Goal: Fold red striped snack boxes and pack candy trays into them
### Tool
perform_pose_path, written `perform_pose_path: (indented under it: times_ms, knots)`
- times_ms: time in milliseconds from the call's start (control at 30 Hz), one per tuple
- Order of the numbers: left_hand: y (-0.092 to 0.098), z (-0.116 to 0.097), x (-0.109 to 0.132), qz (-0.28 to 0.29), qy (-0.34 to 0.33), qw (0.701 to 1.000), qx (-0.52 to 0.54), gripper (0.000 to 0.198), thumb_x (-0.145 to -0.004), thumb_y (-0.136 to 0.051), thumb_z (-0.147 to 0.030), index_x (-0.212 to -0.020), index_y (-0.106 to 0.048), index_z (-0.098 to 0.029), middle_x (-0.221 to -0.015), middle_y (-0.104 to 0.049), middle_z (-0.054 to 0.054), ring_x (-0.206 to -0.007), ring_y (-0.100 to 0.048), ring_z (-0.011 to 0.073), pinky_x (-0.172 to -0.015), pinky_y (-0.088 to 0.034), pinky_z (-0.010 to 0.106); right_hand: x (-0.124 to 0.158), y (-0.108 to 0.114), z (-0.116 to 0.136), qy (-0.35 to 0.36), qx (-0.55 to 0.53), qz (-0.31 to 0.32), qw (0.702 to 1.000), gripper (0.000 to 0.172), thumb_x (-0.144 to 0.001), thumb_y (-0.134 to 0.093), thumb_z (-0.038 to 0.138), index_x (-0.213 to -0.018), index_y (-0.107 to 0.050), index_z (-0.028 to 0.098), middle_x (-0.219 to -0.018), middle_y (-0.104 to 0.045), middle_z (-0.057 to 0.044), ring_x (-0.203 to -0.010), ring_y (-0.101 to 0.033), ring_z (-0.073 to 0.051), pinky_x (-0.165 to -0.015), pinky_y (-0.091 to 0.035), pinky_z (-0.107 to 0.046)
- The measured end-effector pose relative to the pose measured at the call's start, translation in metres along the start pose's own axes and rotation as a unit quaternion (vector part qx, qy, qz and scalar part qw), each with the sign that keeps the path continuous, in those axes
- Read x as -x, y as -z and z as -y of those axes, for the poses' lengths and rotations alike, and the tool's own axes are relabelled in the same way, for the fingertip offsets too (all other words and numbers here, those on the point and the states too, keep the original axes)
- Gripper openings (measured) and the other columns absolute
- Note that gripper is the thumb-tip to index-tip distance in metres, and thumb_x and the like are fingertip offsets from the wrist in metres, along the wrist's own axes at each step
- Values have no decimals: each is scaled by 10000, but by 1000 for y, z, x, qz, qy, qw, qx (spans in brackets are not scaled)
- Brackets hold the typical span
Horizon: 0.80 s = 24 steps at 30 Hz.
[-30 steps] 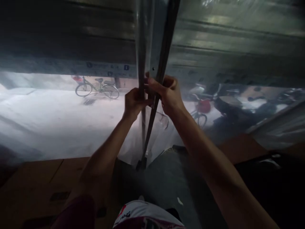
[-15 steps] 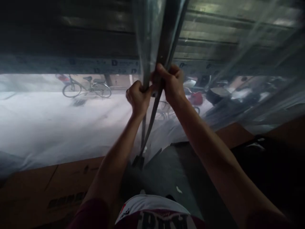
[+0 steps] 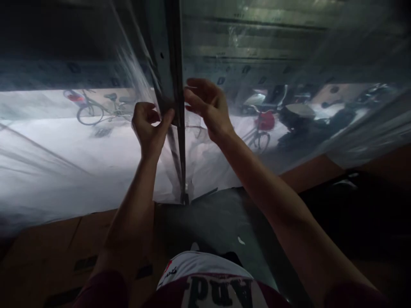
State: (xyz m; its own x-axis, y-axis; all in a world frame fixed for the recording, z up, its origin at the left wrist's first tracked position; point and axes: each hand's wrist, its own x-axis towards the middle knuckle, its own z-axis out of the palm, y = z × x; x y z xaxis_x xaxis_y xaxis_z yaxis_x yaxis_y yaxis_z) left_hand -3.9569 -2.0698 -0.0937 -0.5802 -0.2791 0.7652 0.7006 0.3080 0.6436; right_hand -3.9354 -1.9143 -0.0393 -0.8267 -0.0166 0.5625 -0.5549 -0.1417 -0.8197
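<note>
A dark upright strip point(image 3: 181, 145) runs down the middle, with clear plastic sheeting point(image 3: 218, 167) on both sides of it. My left hand point(image 3: 150, 128) is at the left of the strip, its thumb pressed on the strip's dark surface and its fingers curled by the plastic edge. Just right of the strip is my right hand point(image 3: 212, 107), its fingers apart and slightly bent, the tips near or touching the strip's edge. I see nothing held in it.
Behind the plastic are a bicycle point(image 3: 105, 107), a bicycle with a red basket point(image 3: 266, 121) and a dark motorbike point(image 3: 298, 119). Slatted shutter point(image 3: 272, 38) hangs above. Cardboard point(image 3: 48, 244) lies low left; grey floor point(image 3: 221, 222) shows below.
The strip and both hands have shifted left in view. My right hand has let go of the strip and its fingers have spread. The lower part of the strip now looks straighter.
</note>
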Motion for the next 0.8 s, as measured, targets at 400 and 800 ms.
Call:
perform_pose_path:
  times_ms: [400,800]
  knots:
    - [80,62,141,23,114,974,-196,583,-805,-594,-388,-1303,-362,-191,-1203,-516,124,-1110,-527,230,-945,-423,402,167,135,-22,-119,107,-191,968,388,-699,-748,431,-973,-632,181,-966,-703,-57,-923,-656,-173,-850,-525,-332]
    - [32,-17,347,265,317,881,-231,534,-689,-528,-572,-1082,-508,-211,-1026,-596,103,-1072,-580,339,-963,-435,482,513,256,-10,-404,190,-311,839,363,-448,-620,685,-673,-692,409,-626,-647,-69,-658,-692,-358,-431,-506,-418]
